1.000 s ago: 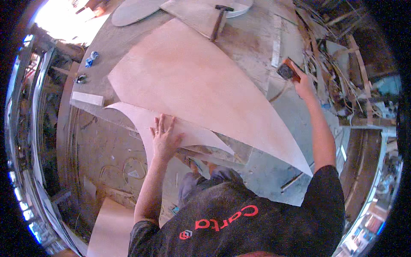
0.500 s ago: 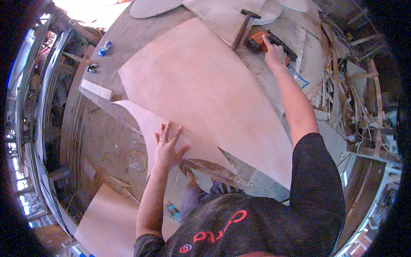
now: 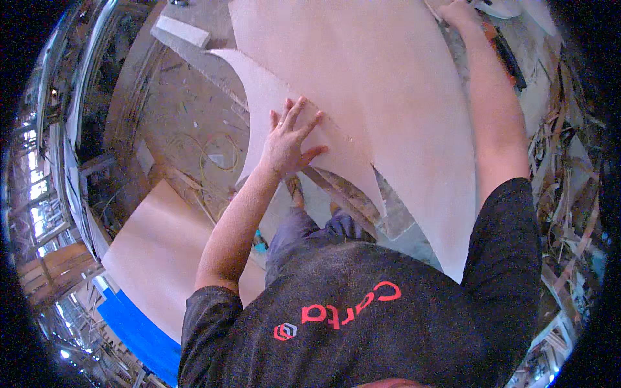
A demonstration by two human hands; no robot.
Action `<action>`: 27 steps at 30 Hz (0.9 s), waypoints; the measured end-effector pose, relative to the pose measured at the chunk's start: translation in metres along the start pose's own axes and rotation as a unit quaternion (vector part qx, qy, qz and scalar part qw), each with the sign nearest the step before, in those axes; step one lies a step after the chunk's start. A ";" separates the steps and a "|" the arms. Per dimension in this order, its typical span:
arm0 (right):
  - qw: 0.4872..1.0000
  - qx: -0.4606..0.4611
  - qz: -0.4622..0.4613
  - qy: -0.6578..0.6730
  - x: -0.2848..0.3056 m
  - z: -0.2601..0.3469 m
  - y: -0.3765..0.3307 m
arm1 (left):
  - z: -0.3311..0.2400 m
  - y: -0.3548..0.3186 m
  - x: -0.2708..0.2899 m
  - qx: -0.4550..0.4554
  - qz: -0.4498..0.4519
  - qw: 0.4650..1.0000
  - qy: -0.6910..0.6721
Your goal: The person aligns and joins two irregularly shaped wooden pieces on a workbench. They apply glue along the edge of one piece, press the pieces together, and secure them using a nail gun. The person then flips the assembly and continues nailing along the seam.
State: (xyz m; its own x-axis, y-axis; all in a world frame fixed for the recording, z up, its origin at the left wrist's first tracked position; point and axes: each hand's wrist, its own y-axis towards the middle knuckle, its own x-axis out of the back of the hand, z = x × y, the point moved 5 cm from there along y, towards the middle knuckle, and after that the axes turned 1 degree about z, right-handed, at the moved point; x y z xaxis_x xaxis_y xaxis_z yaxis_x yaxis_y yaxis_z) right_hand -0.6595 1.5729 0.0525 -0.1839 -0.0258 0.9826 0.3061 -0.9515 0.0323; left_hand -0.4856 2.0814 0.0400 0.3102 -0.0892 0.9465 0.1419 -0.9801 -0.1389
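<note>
A large pale plywood sheet [image 3: 401, 97] lies across the workbench, with a long pointed end toward my body. A narrower curved plywood piece [image 3: 259, 84] sticks out from under its left edge. My left hand [image 3: 291, 139] presses flat on that curved piece, fingers spread, holding nothing. My right arm stretches along the right side of the sheet. My right hand [image 3: 456, 11] is at the top edge of the view, partly cut off, next to an orange and black power tool [image 3: 499, 42]. Whether it grips the tool is hidden.
A white block [image 3: 184, 31] lies on the bench at the upper left. On the floor are another plywood sheet [image 3: 162, 252], a blue tarp [image 3: 139, 330] and a loop of yellow cable [image 3: 217, 152]. Wood strips and scraps [image 3: 569, 194] pile up on the right.
My right hand has swung from the right side of the bench to the far edge by the orange tool. My left hand stays flat on the curved piece. The view has tilted down.
</note>
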 end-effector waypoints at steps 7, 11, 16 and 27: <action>0.925 0.006 -0.096 0.367 0.072 -0.014 -0.058 | 0.002 -0.003 -0.001 -0.011 -0.040 0.999 -0.010; 0.814 0.036 -0.010 0.579 0.088 0.003 -0.201 | 0.001 -0.005 -0.006 -0.011 -0.060 0.998 -0.026; 0.818 -0.158 0.085 0.547 0.077 0.040 -0.370 | 0.012 -0.008 -0.011 -0.055 -0.048 0.997 -0.026; 0.965 -0.088 0.012 0.245 0.010 0.121 -0.507 | 0.069 -0.082 0.033 -0.143 -0.020 0.988 -0.051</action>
State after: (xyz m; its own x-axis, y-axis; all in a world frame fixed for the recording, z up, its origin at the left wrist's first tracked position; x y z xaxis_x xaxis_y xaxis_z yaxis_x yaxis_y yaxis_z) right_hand -0.7038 2.0925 0.0679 -0.6121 -0.1499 0.7765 0.1598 -0.9851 -0.0642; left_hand -0.4221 2.1713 0.0626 0.4046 -0.0459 0.9133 -0.1112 -0.9938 -0.0006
